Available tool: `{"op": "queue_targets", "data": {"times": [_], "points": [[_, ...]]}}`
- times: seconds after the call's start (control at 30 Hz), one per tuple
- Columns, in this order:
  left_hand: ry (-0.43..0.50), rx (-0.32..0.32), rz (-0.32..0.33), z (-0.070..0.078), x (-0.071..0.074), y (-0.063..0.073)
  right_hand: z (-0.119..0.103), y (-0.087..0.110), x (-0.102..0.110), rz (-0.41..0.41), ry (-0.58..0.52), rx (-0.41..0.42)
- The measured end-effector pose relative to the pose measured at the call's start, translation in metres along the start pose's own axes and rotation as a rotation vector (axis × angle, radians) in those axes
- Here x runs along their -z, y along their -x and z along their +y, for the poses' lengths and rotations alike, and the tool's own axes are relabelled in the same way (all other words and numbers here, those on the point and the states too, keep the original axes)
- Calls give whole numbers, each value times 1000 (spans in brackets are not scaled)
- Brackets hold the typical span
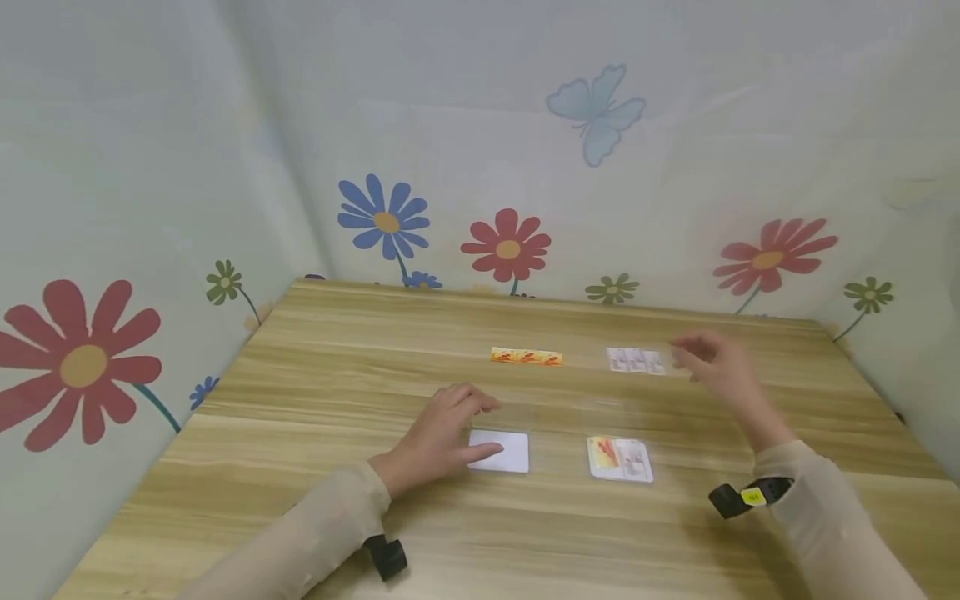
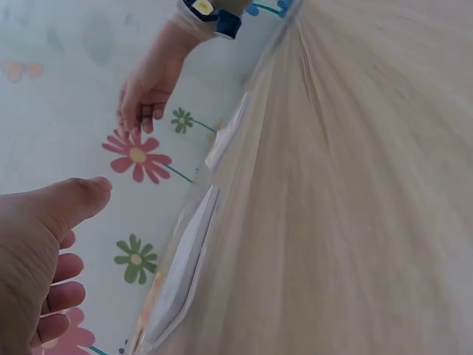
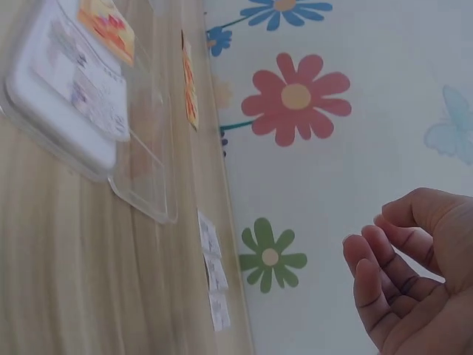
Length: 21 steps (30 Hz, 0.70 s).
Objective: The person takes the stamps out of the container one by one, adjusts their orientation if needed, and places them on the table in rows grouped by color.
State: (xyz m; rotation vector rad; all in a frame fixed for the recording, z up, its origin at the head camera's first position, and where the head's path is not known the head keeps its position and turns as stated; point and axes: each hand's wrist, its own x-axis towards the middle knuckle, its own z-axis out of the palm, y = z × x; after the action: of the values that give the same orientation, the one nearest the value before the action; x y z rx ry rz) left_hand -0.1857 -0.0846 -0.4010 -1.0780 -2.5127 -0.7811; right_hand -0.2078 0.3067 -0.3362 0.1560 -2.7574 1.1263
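Head view, left to right. The left hand (image 1: 442, 433), below centre, has thumb and fingers apart and grasps nothing; its thumb overlaps the left part of a white stack (image 1: 513, 454), contact undeterminable. Above and right of this hand, a strip of orange cards (image 1: 527, 357) runs crosswise, the left hand being nearer. Lower right of centre, a second stack (image 1: 605, 472) bears an orange card (image 1: 603, 452) beside a pale card (image 1: 633, 461). Above it, a strip of pale cards (image 1: 635, 361) lies crosswise, its long axis dipping slightly rightward toward the right hand (image 1: 716, 371), just beyond its right end, fingers loosely bent, nothing visible in them.
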Motion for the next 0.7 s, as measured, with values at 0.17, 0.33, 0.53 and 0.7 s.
{"op": "queue_targets", "data": {"times": [0.17, 0.33, 0.53, 0.7], "points": [[-2, 14, 6, 3, -4, -3, -6, 9, -8, 9, 1, 20], [-1, 14, 2, 8, -9, -7, -10, 17, -16, 23, -11, 82], [0, 4, 3, 16, -12, -12, -13, 28, -25, 33, -31, 109], [10, -8, -3, 21, -16, -17, -14, 35, -32, 42, 9, 118]]}}
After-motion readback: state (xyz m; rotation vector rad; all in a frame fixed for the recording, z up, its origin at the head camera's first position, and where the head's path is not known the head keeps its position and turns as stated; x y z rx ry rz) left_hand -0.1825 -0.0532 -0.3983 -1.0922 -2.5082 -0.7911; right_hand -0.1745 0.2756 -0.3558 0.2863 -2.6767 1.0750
